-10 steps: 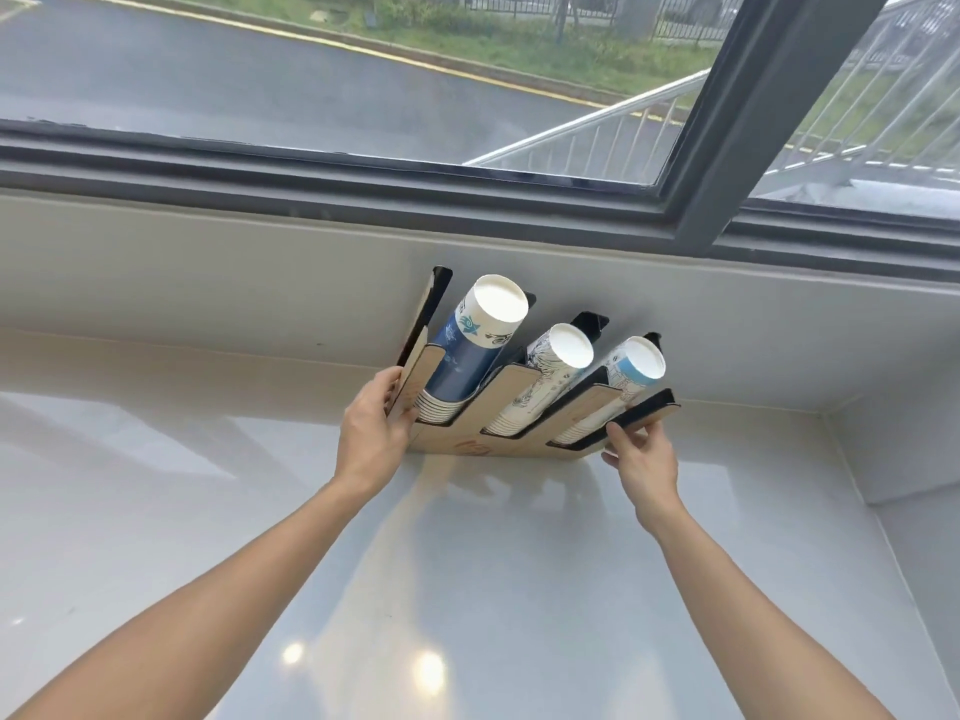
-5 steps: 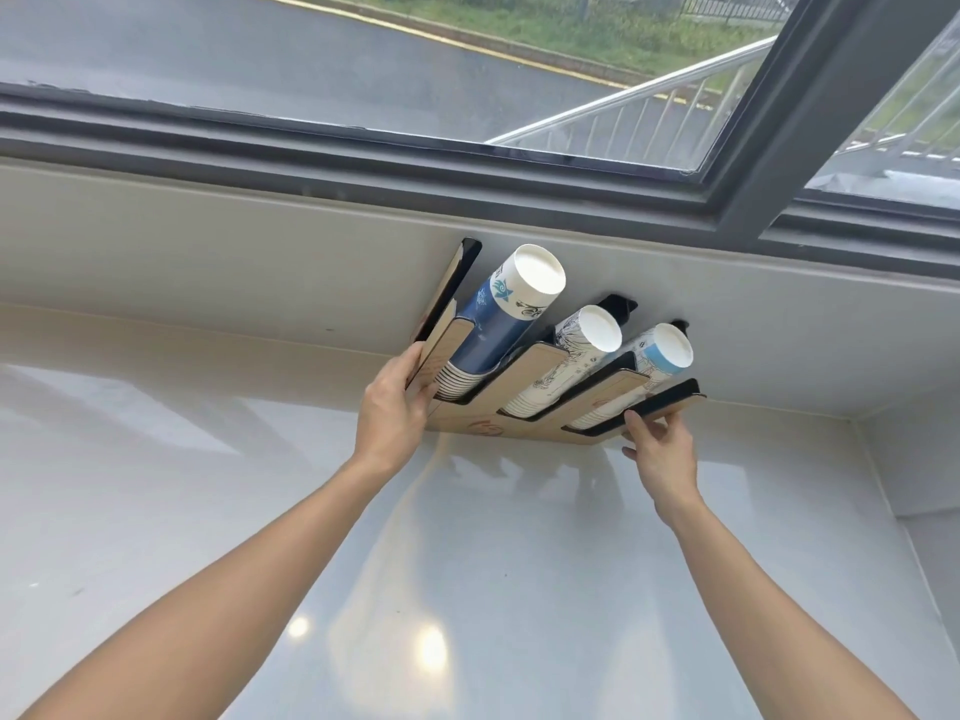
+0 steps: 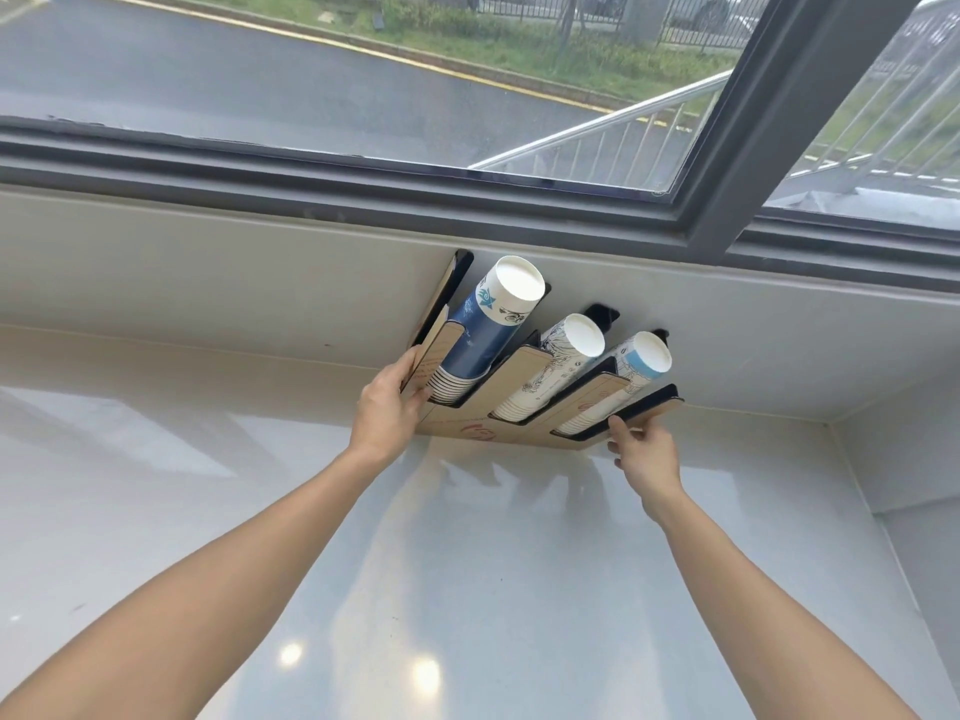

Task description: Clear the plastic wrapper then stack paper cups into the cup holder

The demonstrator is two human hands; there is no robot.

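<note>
Cups fill all three slots of the cup holder [image 3: 511, 407] at the worktop's [image 3: 467, 589] back edge; no wrapper shows. Left hand [image 3: 387, 407] and right hand [image 3: 644, 452] grip its ends, so stacking looks nearly finished.

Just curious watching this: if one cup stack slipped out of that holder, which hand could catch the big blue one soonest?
The left hand: it grips the cup holder beside the blue cup stack.

— What is lying beneath everything here?
— A glossy white counter [image 3: 218, 511] is spreading out near, reflecting ceiling lights.
— And at the far side?
— A grey-framed window [image 3: 727, 148] is showing a wet road [image 3: 208, 70], grass [image 3: 519, 49] and a metal railing [image 3: 623, 127].
</note>
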